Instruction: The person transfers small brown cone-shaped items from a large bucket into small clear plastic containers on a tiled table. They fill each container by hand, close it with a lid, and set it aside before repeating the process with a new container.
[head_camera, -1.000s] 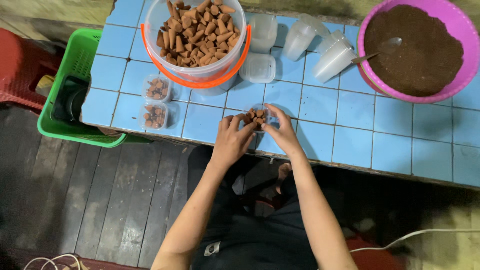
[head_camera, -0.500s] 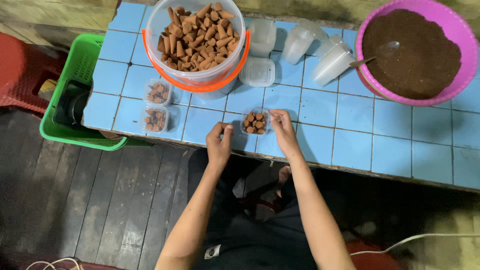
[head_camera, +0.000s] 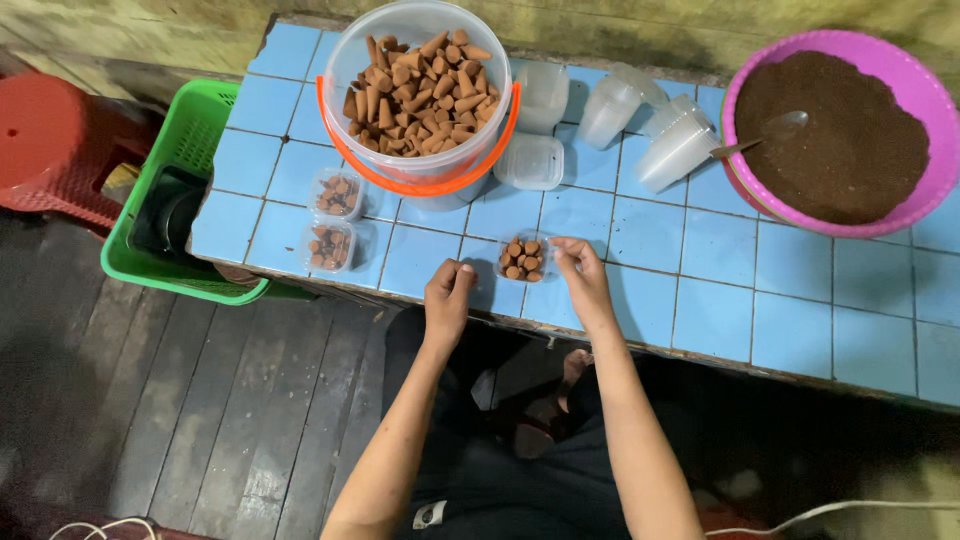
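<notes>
Left hand (head_camera: 447, 295): we see it resting at the near edge of the blue-tiled table (head_camera: 780, 300), forearm rising from below; its fingers are curled together into a loose fist, and we cannot tell whether they pinch anything.
Small clear tub (head_camera: 522, 259): it sits on the tiles between our two hands, apart from the left hand; mouth facing up, squarish with rounded corners, no clear long axis; it holds brown cones standing tips up.
Right hand (head_camera: 580, 275): it lies just right of the tub, fingertips bent and pressed together at the tub's right rim.
Materials, left to right: green slatted plastic basket (head_camera: 150, 200) at the table's left end; two filled clear tubs (head_camera: 333, 220); clear bucket (head_camera: 425, 95) with orange band, heaped with tan cones; empty clear cups (head_camera: 640, 125) lying on their sides; pink basin (head_camera: 850, 140) of dark brown powder with a metal spoon (head_camera: 765, 132).
</notes>
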